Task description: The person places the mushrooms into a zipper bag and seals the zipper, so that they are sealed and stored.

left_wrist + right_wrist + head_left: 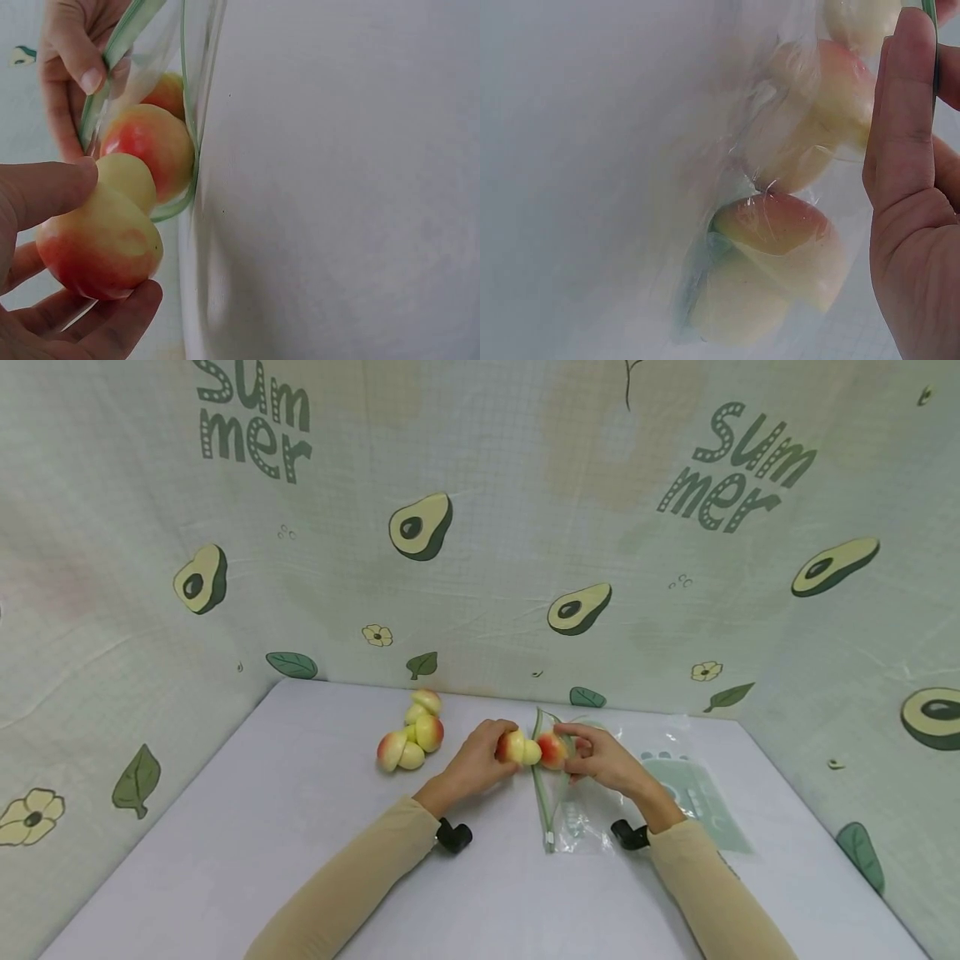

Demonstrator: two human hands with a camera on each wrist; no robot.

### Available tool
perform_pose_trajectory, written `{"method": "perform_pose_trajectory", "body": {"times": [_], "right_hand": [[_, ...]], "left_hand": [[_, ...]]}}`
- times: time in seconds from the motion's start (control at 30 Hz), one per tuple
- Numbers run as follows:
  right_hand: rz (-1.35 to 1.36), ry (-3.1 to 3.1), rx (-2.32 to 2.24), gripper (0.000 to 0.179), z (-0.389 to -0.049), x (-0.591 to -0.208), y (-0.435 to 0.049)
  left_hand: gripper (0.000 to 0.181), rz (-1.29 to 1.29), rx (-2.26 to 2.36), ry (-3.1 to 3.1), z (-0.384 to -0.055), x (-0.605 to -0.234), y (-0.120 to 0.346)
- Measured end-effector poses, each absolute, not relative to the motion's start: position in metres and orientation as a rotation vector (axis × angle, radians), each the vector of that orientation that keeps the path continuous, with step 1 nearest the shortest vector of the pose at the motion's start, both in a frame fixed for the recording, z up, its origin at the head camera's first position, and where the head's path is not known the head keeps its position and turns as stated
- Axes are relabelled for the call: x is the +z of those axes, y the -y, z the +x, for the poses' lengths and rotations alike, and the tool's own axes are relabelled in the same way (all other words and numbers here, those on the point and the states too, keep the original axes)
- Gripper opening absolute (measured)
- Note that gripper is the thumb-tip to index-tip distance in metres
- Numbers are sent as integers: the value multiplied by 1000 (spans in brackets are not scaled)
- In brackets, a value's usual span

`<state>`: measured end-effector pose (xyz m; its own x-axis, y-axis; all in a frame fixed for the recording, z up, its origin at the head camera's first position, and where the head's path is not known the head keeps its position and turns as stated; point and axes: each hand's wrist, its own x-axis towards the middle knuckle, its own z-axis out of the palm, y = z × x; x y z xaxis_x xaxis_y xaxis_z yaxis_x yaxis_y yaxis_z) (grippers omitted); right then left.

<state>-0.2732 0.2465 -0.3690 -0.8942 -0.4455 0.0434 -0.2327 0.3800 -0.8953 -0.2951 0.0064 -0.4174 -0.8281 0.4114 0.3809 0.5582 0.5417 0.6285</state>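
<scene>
My left hand (480,758) grips a yellow and red mushroom-shaped piece (105,240), thumb on its stem and fingers beneath its cap. The stem points at the mouth of a clear zip bag (547,818) with a green zip strip. At the bag's mouth my right hand (603,763) pinches the green edge and keeps it spread, as the left wrist view shows. Just inside lies another red and yellow piece (150,146). Through the clear film in the right wrist view, several such pieces (784,232) show in the bag, beside my right hand's fingers (907,127).
On the white table (315,827), left of my left hand, more mushroom-shaped pieces (411,735) lie in a cluster. A pale green printed panel (697,797) lies flat beyond my right wrist. Cloth printed with avocados (422,527) hangs around the back and sides.
</scene>
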Motion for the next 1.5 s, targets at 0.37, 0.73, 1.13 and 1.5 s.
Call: {"method": "perform_pose_trajectory", "body": {"times": [0.37,0.73,1.13,1.5], "right_hand": [[-613,-2458,-1513,60,-273,-370,-245],[-629,-2469,-1508,59,-272,-369,-245],[-659,-2506,-1481,58,-278,-376,-248],[-680,-2493,-1501,62,-291,-394,-256]], "left_hand": [[55,-803,-1165,2601,-296,-420,-12],[56,-765,-1170,2634,-296,-418,-20],[58,-778,-1141,2627,-297,-419,-25],[60,-786,-1124,2632,-300,-421,-32]]}}
